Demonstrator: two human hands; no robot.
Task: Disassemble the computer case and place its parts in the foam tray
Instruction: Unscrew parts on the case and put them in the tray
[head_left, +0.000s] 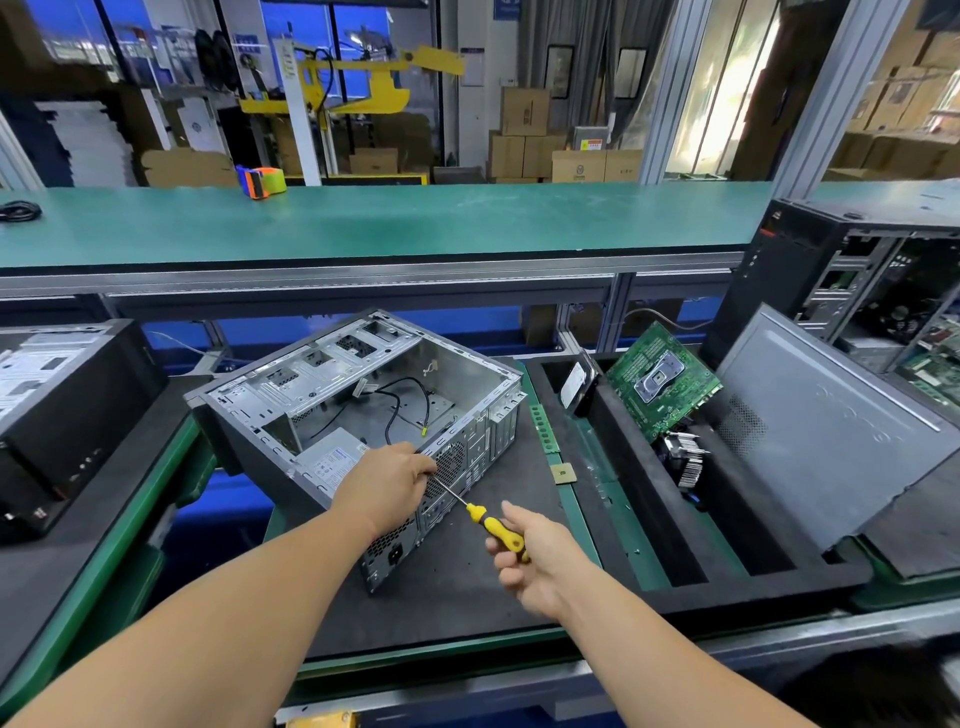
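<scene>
An open grey computer case (363, 395) lies on its side on a black mat, with loose black cables and a power supply (330, 460) inside. My left hand (387, 480) rests at the case's rear panel, fingers curled around the tip end of a screwdriver shaft. My right hand (530, 558) grips the yellow-handled screwdriver (493, 525), which points at the rear panel. To the right stands the black foam tray (613, 499), holding a green motherboard (660, 382), a heatsink (685, 457), a drive (574, 387) and a grey side panel (826, 431).
A green RAM stick (543, 428) and a small CPU chip (562, 473) lie on the mat beside the tray. Other computer cases stand at the left (67, 410) and far right (857, 270). A green conveyor belt (389, 218) runs behind, with a tape dispenser (260, 182) on it.
</scene>
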